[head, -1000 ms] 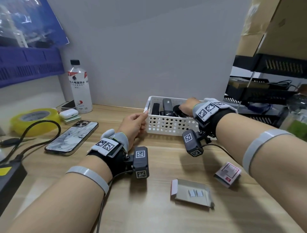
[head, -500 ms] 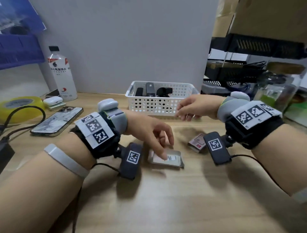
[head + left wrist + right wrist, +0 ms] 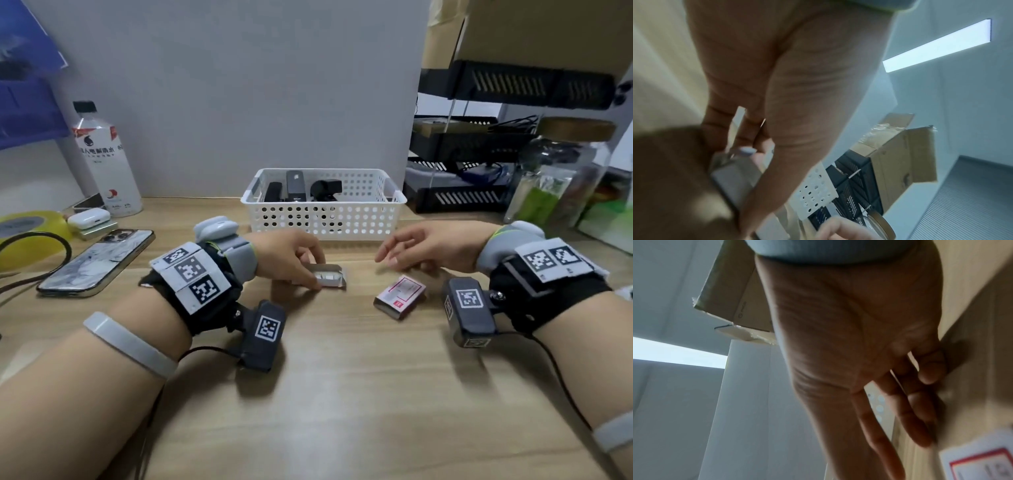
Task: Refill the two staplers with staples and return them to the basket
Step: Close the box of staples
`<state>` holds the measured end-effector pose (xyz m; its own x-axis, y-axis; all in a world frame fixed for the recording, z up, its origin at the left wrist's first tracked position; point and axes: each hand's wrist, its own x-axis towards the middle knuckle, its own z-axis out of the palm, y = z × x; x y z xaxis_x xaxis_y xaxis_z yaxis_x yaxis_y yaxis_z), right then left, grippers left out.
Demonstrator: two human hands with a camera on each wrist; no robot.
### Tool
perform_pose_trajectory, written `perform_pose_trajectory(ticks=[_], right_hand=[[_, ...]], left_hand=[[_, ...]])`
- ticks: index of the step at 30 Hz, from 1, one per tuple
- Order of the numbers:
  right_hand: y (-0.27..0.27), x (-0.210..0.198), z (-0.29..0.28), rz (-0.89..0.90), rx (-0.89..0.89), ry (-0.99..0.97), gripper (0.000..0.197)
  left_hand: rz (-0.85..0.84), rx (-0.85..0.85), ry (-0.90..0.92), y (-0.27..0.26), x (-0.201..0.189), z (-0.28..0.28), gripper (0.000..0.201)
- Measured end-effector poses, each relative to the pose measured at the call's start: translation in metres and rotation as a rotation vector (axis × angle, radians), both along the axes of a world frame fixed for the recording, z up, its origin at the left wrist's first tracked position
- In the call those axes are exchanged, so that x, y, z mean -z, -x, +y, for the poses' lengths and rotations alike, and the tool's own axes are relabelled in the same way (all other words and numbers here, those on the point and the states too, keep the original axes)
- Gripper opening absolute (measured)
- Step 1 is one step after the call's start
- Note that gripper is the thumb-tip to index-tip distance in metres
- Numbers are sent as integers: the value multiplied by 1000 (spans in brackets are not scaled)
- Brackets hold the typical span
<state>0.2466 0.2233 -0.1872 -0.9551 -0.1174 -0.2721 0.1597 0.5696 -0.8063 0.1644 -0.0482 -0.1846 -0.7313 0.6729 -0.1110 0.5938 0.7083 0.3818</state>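
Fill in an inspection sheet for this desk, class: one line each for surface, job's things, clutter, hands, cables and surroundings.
Surface: light wooden desk.
Job's things: white perforated plastic basket holding dark staplers; opened grey staple tray; red-and-white staple box sleeve lying apart.
Clutter: clear water bottle, marble-patterned phone, white earbud case, yellow tape roll, glass jar.
Hands: left hand grips the tray with its fingers; right hand relaxed, holding nothing.
Cables: black cable at left; wrist camera leads.
Surroundings: grey wall, black stacked trays, cardboard box.
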Motion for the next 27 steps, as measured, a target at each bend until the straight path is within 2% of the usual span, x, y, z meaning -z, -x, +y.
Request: perform_pose_trajectory(ticks=[2, 4, 8, 12, 17, 21, 24, 27], right_hand=[[-4, 1, 4, -30, -107, 27, 40], [-8, -1, 4, -53, -190, 13, 45], [-12, -7, -3, -59, -267, -183, 46], [-9, -2, -7, -36, -228, -193, 36], [3, 6, -11, 126, -89, -266, 15], [2, 6, -9, 124, -91, -246, 37], [0, 6, -7, 88, -127, -298, 37], [4, 10, -11, 143, -57, -336, 35]], left_hand=[[-42, -29, -65, 7, 6, -2, 35], [-71, -46, -114, 10, 9, -3, 33], [-105, -65, -187, 13, 13, -5, 32], [-111, -62, -232, 11, 14, -5, 32], [-119, -29, -228, 12, 17, -3, 32], [-96, -17, -221, 14, 18, -5, 33], [-104, -12, -230, 13, 18, -5, 33], [-117, -13, -254, 14, 19, -5, 32]])
